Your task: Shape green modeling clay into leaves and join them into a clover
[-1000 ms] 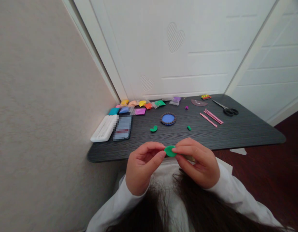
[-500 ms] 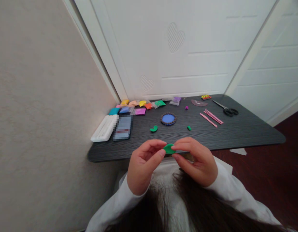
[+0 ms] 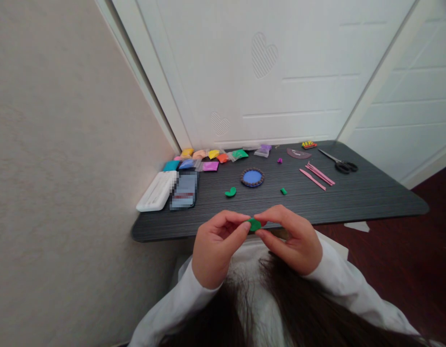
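A small flattened piece of green modelling clay (image 3: 254,224) is pinched between both hands, just above the table's front edge. My left hand (image 3: 216,248) grips its left side with thumb and forefinger. On its right side, the thumb and forefinger of my right hand (image 3: 294,241) press the clay; the fingertips cover part of it. Beyond the hands lies a blue disc (image 3: 252,178) with a brown beaded rim. Left of the disc rests a curved, two-lobed green clay piece (image 3: 230,192), and to its right a short green clay piece (image 3: 283,191).
Clay packets (image 3: 210,166) in several colours line the back left. A phone (image 3: 184,191) and a white case (image 3: 157,191) lie at the left. Pink modelling tools (image 3: 318,174), black-handled scissors (image 3: 345,166), a clear curved plate (image 3: 298,153) and a purple clay bit (image 3: 279,160) sit at the right.
My right hand has shifted slightly left, its forefinger now at the clay's upper right edge. The green clay looks narrower between the fingers. Things on the table have stayed put.
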### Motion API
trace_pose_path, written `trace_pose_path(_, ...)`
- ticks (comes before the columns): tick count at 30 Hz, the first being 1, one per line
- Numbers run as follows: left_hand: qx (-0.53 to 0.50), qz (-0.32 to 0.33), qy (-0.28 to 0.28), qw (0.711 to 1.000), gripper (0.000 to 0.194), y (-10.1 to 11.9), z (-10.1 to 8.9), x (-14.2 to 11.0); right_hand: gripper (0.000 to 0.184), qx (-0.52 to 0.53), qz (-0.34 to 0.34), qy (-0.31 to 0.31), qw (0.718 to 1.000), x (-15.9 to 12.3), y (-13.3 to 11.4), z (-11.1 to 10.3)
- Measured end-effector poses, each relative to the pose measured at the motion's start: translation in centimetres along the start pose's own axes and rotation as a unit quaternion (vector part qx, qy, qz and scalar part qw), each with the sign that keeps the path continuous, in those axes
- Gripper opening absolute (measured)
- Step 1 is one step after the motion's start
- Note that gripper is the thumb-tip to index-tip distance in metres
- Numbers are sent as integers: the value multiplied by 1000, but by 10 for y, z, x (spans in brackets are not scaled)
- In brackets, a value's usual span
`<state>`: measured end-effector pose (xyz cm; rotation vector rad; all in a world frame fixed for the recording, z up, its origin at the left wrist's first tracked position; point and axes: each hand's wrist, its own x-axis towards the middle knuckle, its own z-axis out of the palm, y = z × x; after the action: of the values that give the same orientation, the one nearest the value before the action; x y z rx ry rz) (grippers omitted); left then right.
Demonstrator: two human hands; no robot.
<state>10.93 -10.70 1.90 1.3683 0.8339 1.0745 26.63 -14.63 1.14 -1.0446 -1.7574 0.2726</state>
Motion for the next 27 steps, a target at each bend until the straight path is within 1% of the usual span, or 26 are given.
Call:
trace_pose_path(3, -14, 7, -4, 1000, 6, -2, 0, 0, 25, 6, 7, 2, 1000, 0, 0, 1)
trace_pose_path(6, -22, 1, -15, 1000, 10, -3, 1, 2, 24, 12, 12, -2, 1000, 0, 1, 2)
trace_pose_path(10, 29, 1, -24, 999, 6, -3, 1, 3, 24, 21, 13, -7, 1000, -2, 2, 3)
trace_pose_path(14, 101, 33, -11, 994, 5, -4, 0, 2, 25, 7, 45, 6, 999, -2, 3, 4)
trace_pose_path(17, 129, 66, -9, 989, 6, -5, 1, 0, 19, -13, 53, 11, 998, -2, 3, 5)
trace_pose_path(21, 113, 86, 6, 990, 11, -6, 3, -1, 10, -31, 55, 24, 998, -1, 2, 5)
trace_pose_path(24, 90, 100, 0, 991, 15, -7, 4, -2, 10, -32, 59, 36, 997, -1, 1, 5)
trace_pose_path(27, 104, 130, -16, 986, 14, -8, 3, -3, 13, -35, 53, 45, 997, -2, 1, 5)
